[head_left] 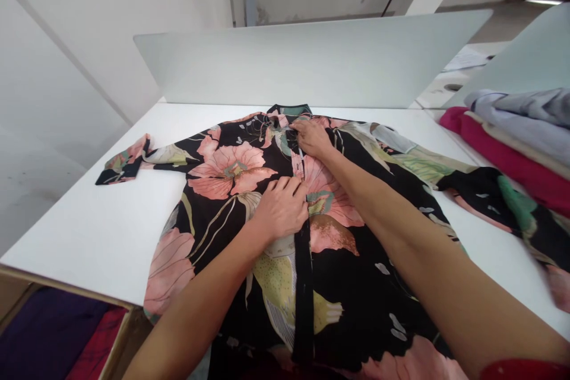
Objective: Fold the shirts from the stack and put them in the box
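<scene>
A black shirt with large pink and yellow flowers (222, 172) lies spread front-up on the white table (89, 219), its collar at the far side and its hem hanging over the near edge. My left hand (280, 205) presses on the black front placket at mid-chest, fingers curled onto the cloth. Higher up the placket, just below the collar, my right hand (312, 136) pinches the fabric edge. One sleeve (129, 160) stretches out to the left, the other (490, 190) to the right.
A pile of folded clothes (516, 142), magenta, grey and lilac, sits at the table's right edge. White divider panels (312, 59) stand behind the table. A box with purple and red cloth (66, 338) is below the near left corner.
</scene>
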A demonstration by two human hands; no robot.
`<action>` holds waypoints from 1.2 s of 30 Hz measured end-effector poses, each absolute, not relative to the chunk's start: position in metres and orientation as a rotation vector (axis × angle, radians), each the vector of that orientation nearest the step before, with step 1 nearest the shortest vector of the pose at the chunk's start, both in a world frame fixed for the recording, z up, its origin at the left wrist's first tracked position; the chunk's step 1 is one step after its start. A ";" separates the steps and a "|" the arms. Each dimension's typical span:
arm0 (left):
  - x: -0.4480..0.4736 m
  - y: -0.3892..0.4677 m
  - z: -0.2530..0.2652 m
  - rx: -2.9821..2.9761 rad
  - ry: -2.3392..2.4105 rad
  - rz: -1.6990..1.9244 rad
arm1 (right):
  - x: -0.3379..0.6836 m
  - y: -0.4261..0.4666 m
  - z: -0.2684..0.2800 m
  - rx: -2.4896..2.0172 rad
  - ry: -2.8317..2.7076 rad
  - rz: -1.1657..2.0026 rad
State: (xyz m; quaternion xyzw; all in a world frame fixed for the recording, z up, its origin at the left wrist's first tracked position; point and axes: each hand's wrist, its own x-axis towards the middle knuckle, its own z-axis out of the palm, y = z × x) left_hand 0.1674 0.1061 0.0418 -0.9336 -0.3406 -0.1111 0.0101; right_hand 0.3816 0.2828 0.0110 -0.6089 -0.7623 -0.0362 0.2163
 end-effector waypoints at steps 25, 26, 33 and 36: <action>0.167 0.110 0.047 -2.954 -1.002 -0.316 | 0.373 0.279 0.025 -1.649 -1.984 0.023; 0.167 0.109 0.047 -2.953 -1.004 -0.313 | 0.377 0.277 0.028 -1.636 -1.950 0.032; 0.166 0.108 0.046 -2.932 -1.002 -0.344 | 0.387 0.233 0.031 -1.621 -2.149 -0.037; 0.166 0.108 0.045 -2.930 -0.999 -0.346 | 0.378 0.218 0.026 -1.670 -2.187 -0.046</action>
